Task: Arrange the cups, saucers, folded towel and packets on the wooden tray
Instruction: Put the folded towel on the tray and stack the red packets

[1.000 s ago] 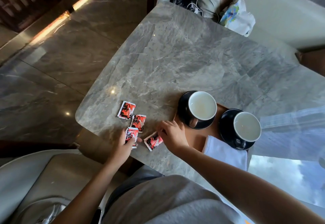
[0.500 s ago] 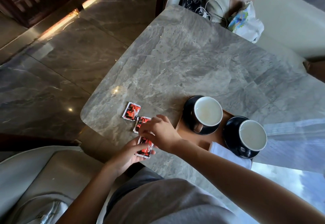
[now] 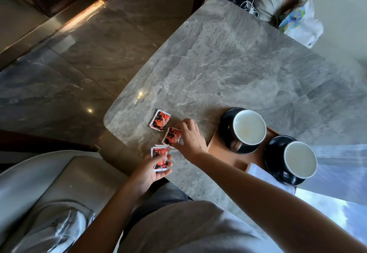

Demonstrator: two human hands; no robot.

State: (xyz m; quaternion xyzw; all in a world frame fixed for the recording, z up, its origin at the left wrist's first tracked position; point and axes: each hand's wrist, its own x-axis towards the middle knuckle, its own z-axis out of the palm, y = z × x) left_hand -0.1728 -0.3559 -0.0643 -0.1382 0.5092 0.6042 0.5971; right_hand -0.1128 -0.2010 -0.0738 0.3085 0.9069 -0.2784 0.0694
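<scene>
The left hand (image 3: pixel 151 171) lay palm-up, its fingers curled in a loose grip round what it held. The right arm reached across from the lower right, and the right hand (image 3: pixel 190 139) was palm-down, fingertips pinching low over the bench.

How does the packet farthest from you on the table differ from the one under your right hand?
The far packet lies alone on the marble table, untouched; the near packet has the right hand on its edge, fingers touching it. The far packet is fully in view; the hand partly covers the near one. Both are red-and-black with white edges, lying flat, off the wooden tray.
</scene>
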